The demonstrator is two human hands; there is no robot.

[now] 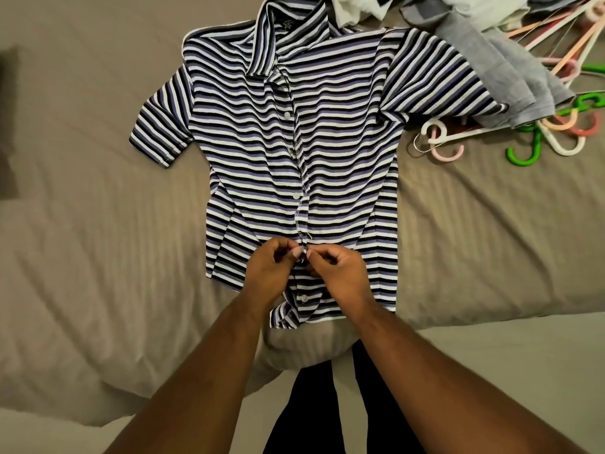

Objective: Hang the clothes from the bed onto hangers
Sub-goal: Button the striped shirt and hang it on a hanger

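The shirt (327, 165) lies flat on the bed (98, 224), front up, collar away from you. Your left hand (268, 273) and right hand (340, 273) meet at the placket near the hem; each grip is closed to a pinch on the shirt's front edge. The hangers (556, 126) lie heaped at far right, partly under a grey garment (510, 70).

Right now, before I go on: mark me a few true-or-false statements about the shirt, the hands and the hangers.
1. The left hand and right hand both pinch the front placket of the dark-and-white striped short-sleeved shirt near its hem. True.
2. The shirt hangs on a hanger. False: it lies flat on the beige bed.
3. Coloured plastic hangers lie right of the shirt. True.
4. The grey cloth lies left of the shirt. False: it lies at its right, among the hangers.
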